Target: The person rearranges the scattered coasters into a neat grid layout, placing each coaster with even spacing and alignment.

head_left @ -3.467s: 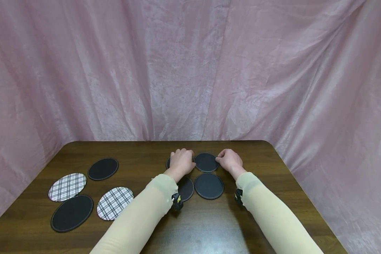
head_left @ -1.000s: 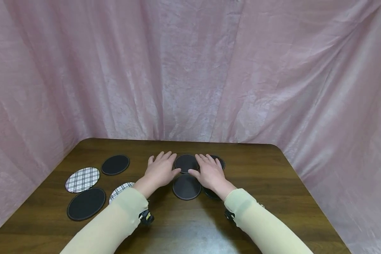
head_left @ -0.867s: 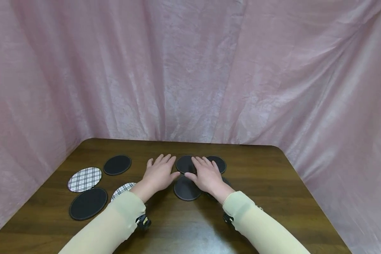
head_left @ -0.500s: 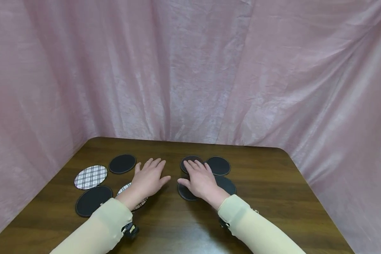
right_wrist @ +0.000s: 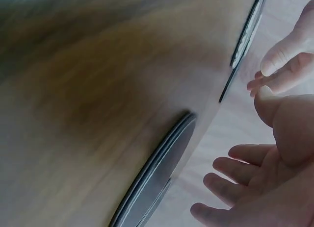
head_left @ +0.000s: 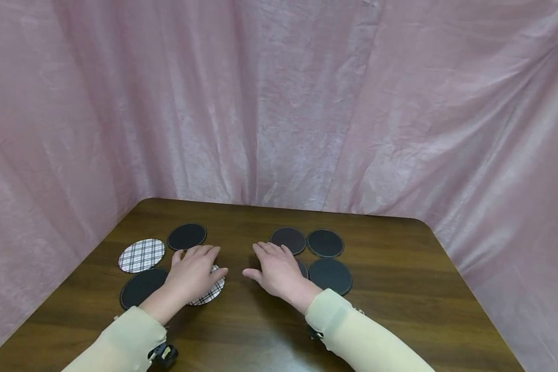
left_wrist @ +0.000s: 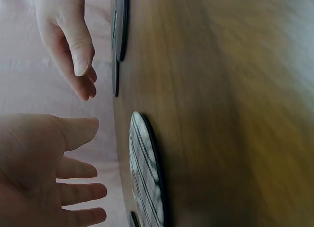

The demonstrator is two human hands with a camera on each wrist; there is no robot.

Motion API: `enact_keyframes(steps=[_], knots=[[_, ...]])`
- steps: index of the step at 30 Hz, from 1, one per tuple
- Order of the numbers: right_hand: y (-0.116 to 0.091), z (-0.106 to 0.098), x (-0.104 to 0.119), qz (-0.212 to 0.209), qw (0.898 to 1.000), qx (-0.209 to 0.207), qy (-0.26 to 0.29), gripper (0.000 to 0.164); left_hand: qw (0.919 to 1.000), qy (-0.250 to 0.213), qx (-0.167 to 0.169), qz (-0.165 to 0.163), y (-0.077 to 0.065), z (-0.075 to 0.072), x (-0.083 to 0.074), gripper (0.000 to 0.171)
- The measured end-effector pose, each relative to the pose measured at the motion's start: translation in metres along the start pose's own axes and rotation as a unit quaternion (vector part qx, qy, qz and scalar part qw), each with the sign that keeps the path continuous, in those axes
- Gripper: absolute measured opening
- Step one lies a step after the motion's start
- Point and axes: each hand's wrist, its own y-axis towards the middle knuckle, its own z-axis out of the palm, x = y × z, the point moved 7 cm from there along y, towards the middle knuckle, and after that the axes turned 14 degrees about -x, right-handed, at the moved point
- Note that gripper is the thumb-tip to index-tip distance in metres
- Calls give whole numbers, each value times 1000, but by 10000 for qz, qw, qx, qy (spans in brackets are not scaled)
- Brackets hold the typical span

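My left hand (head_left: pixel 192 274) hovers with spread fingers over a plaid round coaster (head_left: pixel 212 293), partly covering it. In the left wrist view, a gap separates these fingers from the plaid coaster (left_wrist: pixel 144 173); nothing is held. To its right, my right hand (head_left: pixel 279 271) is held in the air with fingers extended, also holding nothing. It hides much of the near-left coaster (head_left: pixel 303 268) in a group of dark round coasters. The others there are a brownish-black coaster (head_left: pixel 288 239), a black coaster (head_left: pixel 325 243) and a nearer black coaster (head_left: pixel 330 276).
Left of my left hand lie a plaid coaster (head_left: pixel 141 256), a black coaster (head_left: pixel 187 236) and a larger-looking black coaster (head_left: pixel 141 288), partly behind the hand. All rest on a brown wooden table (head_left: pixel 400 299). A pink curtain (head_left: pixel 297 103) hangs behind its far edge.
Both hands, earlier at the right-hand dark coasters, have come away leftward with fingers straightened. The left now hovers at the plaid coaster. The head view has turned left; the coasters appear to stay put.
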Motion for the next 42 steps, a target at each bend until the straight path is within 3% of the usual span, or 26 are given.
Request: enact_keyframes(steps=[14, 19, 25, 33, 42], knots=[[5, 13, 37, -295, 9993, -31, -214, 68, 9997, 29, -87, -213, -23, -12, 38, 63], [6, 15, 46, -311, 9993, 10, -219, 64, 9995, 118, 33, -294, -26, -14, 48, 63], [9, 21, 54, -344, 9987, 123, -351, 56, 9986, 201, 218, -432, -29, -15, 55, 64], [9, 26, 64, -346, 9972, 438, -507, 62, 9970, 247, 430, -591, -35, -13, 61, 64], [14, 27, 71, -215, 9975, 543, -409, 62, 9970, 111, 403, -651, -35, -10, 68, 60]])
